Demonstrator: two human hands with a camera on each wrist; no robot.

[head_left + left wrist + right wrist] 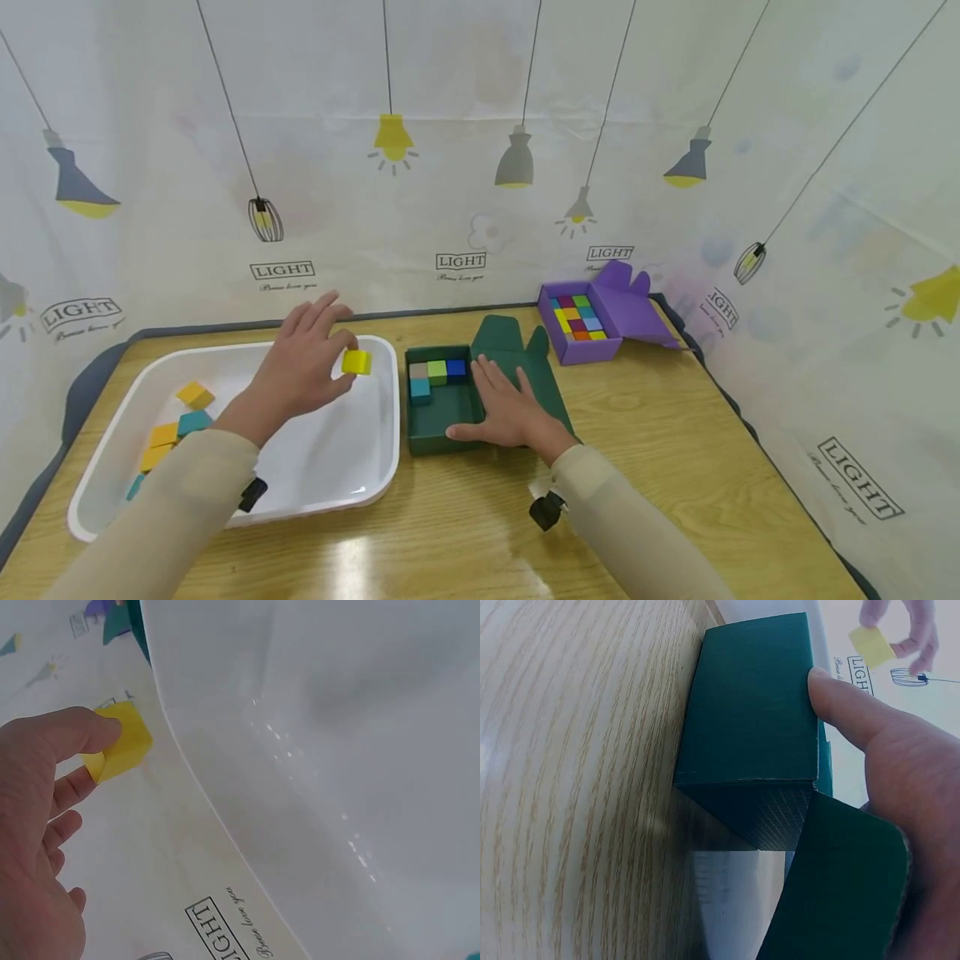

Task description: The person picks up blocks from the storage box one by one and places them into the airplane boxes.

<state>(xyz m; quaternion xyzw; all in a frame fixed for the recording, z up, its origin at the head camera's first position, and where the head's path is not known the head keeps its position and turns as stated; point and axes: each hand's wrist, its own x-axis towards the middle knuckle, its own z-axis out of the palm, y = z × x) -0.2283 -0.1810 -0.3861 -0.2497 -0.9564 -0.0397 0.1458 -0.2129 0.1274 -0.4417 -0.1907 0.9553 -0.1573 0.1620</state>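
A yellow block [356, 362] is pinched between the thumb and forefinger of my left hand [303, 358], over the right side of the white tub [390, 417]. In the left wrist view the same yellow block [124, 741] shows under the thumb, the other fingers trailing behind. My right hand [510, 408] rests across the right edge of the open green box [450, 446], its fingers extended and the thumb at the front rim. Inside the box, a beige block [418, 371], a lime block [437, 372] and a dark blue block [456, 371] line the back, with a teal block [420, 390] before the beige one.
Orange blocks [197, 395] and teal blocks [195, 422] lie loose at the tub's left. Behind and right of the green box stands an open purple box [592, 350] filled with coloured blocks. A lamp-printed curtain [450, 217] surrounds the wooden table [675, 458].
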